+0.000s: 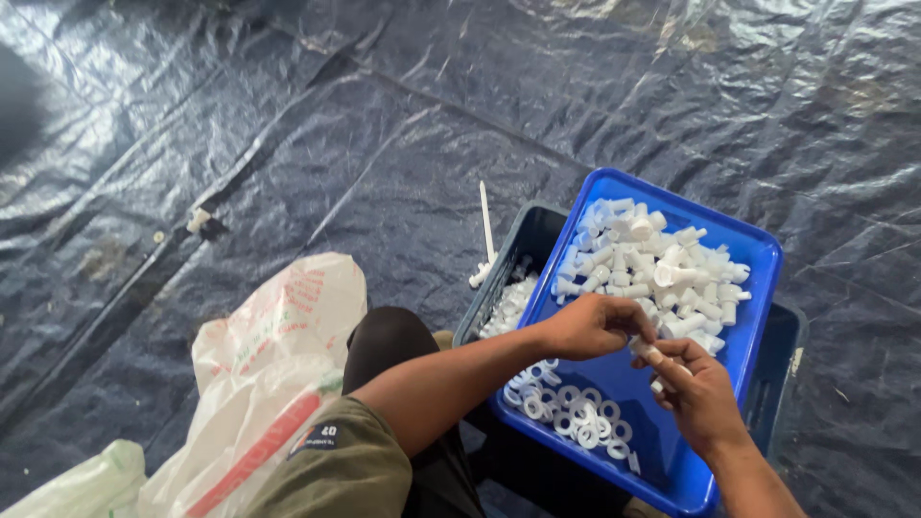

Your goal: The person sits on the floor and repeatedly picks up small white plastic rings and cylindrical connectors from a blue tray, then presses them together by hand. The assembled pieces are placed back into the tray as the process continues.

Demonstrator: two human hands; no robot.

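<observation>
Seated on a dark blue tarpaulin floor (288, 144), a person's left hand (590, 326) and right hand (696, 388) pinch one small white plastic fitting (648, 351) together over a shallow blue plastic tray (672, 460), where tube-shaped pieces (652, 259) and flat rings (576, 412) lie in separate heaps within reach.

One blue tray (758, 251), one dark crate (782, 336), two plastic bags (278, 355), two hands (595, 328)

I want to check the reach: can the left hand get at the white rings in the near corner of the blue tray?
Probably yes. The left hand hovers above the blue tray, and the white rings lie uncovered just below it. It pinches a small white part together with the right hand.
</observation>
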